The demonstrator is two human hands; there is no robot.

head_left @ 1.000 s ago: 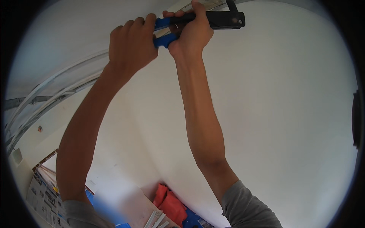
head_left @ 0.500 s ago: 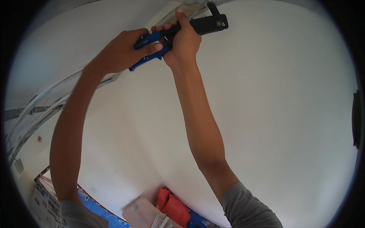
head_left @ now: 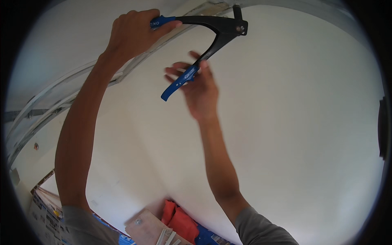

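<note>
Blue handle [head_left: 164, 21], left hand [head_left: 134, 32] clasping, right [head_left: 202, 94] splayed

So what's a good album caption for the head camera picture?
Left hand gripping a blue-handled black tool, spread wide, right hand open at its lower handle.

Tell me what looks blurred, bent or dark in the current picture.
Head view: the right grip looks smeared, while the blue-handled black tool appears crisper. Head view: pale metal rails curve at the left, as fisheye lenses bend edges; black fills the corners.
</note>
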